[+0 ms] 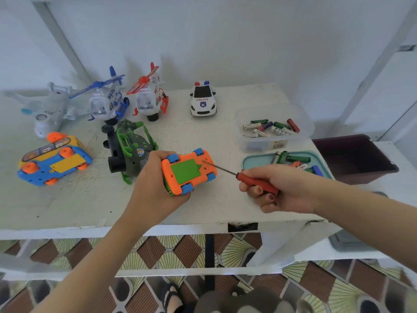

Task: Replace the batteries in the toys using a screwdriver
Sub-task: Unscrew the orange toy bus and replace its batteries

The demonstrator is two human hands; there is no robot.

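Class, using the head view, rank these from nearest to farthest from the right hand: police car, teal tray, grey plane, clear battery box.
1. teal tray, just behind the right hand.
2. clear battery box, behind the tray.
3. police car, back centre.
4. grey plane, far left.

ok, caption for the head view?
Left hand grips upturned orange toy car; right hand holds red screwdriver at its underside.
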